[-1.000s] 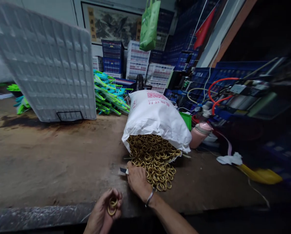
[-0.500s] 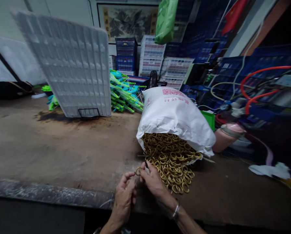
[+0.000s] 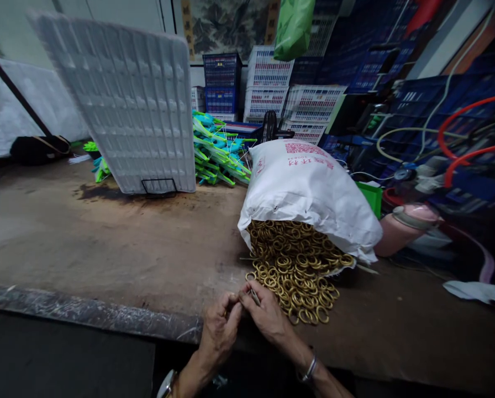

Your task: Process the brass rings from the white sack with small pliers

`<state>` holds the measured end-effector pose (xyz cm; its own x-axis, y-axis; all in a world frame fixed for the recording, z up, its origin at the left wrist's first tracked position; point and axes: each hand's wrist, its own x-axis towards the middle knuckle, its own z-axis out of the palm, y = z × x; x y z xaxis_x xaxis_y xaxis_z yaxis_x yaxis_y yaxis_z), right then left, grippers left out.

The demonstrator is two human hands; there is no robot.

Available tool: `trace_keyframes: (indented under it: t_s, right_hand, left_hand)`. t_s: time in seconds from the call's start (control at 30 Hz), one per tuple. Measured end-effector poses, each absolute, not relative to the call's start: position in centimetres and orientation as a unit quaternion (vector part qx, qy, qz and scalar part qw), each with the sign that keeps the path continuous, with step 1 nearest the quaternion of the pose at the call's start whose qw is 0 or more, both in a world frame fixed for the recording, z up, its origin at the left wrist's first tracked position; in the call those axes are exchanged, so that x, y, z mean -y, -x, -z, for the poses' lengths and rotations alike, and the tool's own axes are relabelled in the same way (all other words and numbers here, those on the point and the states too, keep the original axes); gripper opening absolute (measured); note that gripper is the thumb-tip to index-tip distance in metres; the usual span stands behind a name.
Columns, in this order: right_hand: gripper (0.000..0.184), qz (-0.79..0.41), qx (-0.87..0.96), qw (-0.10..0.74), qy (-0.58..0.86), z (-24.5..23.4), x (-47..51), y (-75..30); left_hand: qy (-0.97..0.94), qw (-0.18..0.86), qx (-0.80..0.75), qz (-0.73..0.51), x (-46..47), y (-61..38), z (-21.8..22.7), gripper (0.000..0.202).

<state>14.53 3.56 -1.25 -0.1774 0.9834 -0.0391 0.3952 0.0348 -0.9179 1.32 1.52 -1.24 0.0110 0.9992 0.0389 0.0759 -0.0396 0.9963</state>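
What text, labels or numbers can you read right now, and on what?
White woven sack: red printed characters and digits, too blurred to read.
Framed ink painting: dark characters on yellow side strips, too small to read.
No other text visible.

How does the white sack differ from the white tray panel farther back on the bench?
The sack lies on its side, brass rings spilling from its open mouth; the tray panel stands upright in a black wire stand. The sack is soft, creased, printed in red; the tray panel is stiff, gridded with pockets, unprinted. Both are white, on the same workbench.
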Motion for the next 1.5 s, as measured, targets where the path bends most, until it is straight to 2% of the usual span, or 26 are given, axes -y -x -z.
trace_keyframes:
  t_s: [0.1, 0.3, 0.5, 0.63, 0.8, 0.9, 1.07, 1.3, 1.5]
  right_hand:
    - [0.022, -0.435, 0.622, 0.344, 0.552, 1.4, -3.6, -14.1]
    - [0.022, -0.509, 0.565, 0.353, 0.545, 1.6, -3.5, -13.8]
    - [0.021, -0.55, 0.537, 0.365, 0.525, 1.7, -3.5, -13.8]
    - [0.022, -0.437, 0.612, 0.342, 0.563, 1.6, -3.2, -14.2]
    - [0.017, -0.258, 0.753, 0.22, 0.564, 2.0, -2.1, -14.7]
    - [0.025, -0.214, 0.786, 0.168, 0.555, 2.1, -1.7, -14.7]
    - [0.028, -0.182, 0.793, 0.106, 0.571, 2.0, -1.7, -14.6]
    - [0.028, -0.108, 0.771, 0.058, 0.625, 1.7, -2.6, -14.0]
    - [0.022, -0.037, 0.748, 0.037, 0.662, -0.3, -5.0, -14.8]
  left_hand:
    - [-0.511, 0.511, -0.499, -0.479, -1.4, -1.3, 1.3, 0.019]
    - [-0.403, 0.7, -0.433, -0.4, -1.1, -1.0, 1.6, 0.035]
    - [-0.341, 0.746, -0.408, -0.402, -0.8, -1.0, 1.1, 0.033]
    - [-0.358, 0.717, -0.443, -0.402, -0.8, -1.1, 1.3, 0.034]
    - [-0.401, 0.662, -0.47, -0.425, -0.8, -1.1, 1.8, 0.035]
    - [-0.415, 0.65, -0.465, -0.435, -0.8, -1.2, 1.9, 0.033]
    - [-0.446, 0.627, -0.462, -0.441, -0.7, -1.0, 1.8, 0.033]
    - [-0.396, 0.67, -0.481, -0.404, -0.1, -0.1, 1.1, 0.033]
    - [-0.283, 0.764, -0.404, -0.415, 0.7, 0.3, 1.6, 0.029]
